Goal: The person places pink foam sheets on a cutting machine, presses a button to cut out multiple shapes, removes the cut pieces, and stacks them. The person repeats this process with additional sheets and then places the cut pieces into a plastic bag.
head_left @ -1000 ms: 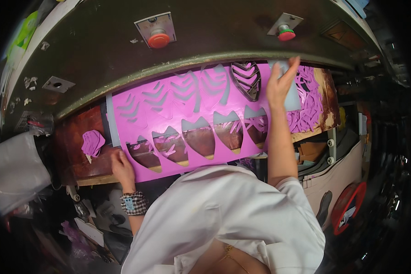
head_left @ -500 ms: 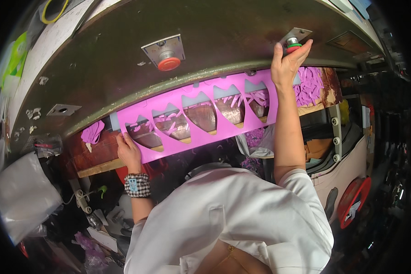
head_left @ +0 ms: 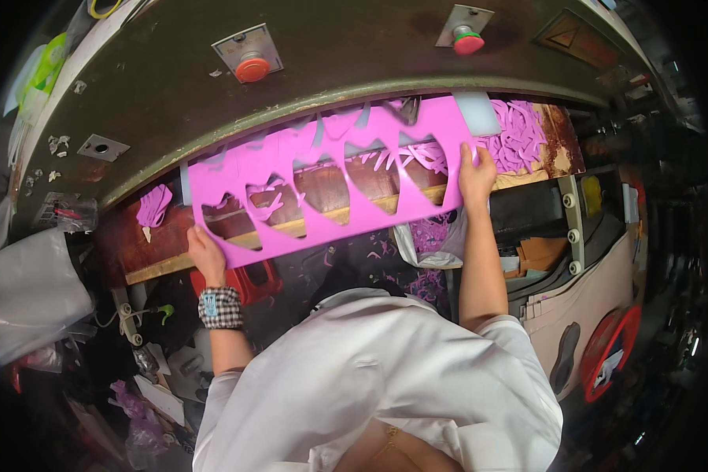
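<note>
A pink flexible sheet (head_left: 442, 118) with rows of curved cut-out openings stretches between my two hands, partly under the edge of a dark green machine (head_left: 330, 55). My left hand (head_left: 208, 253) grips its near left corner, thumb on top. At the right edge, my right hand (head_left: 477, 176) pinches the sheet with its thumb above. Through the openings I see a worn reddish-brown table (head_left: 330, 185) and loose pink strips. A dark metal piece (head_left: 407, 110), too blurred to identify, shows at the sheet's far edge. Part of a pale board (head_left: 477, 116) shows beyond the right end.
Two push buttons, one red (head_left: 252, 68) and one red with green (head_left: 468, 43), stick out from the machine. Pink scraps (head_left: 519, 138) heap at right; stacked pink pieces (head_left: 154, 206) lie at left. Below are a red stool (head_left: 261, 283) and a white bag (head_left: 448, 258) with scraps.
My right hand has come down from beside the red-green button and taken the sheet's right edge. More of the sheet shows from under the machine. My left hand keeps its hold.
</note>
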